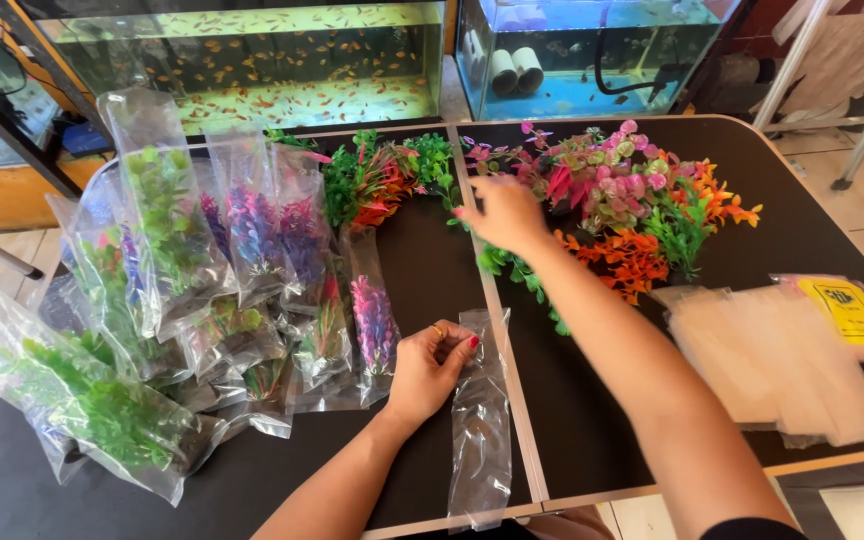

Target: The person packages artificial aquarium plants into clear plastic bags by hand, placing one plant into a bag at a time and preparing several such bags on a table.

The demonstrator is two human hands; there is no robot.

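one hand pinches an empty bag, the other reaches into loose plastic plants.

the left hand (430,368) grips the top of a clear empty bag (481,420) between thumb and fingertips; the bag trails toward the table edge below them. the right hand (505,213) has its fingers curled over a green plant (517,268), seemingly closing on it, though the grip is hidden. a stiff stem could snag the thin bag mouth. left of the fingers lie the filled bags (167,290); right, a stack of flat bags (772,360) with a yellow square label (850,312).

Bare forearms, red-painted nails, a ring (437,329) on the left hand (430,368).
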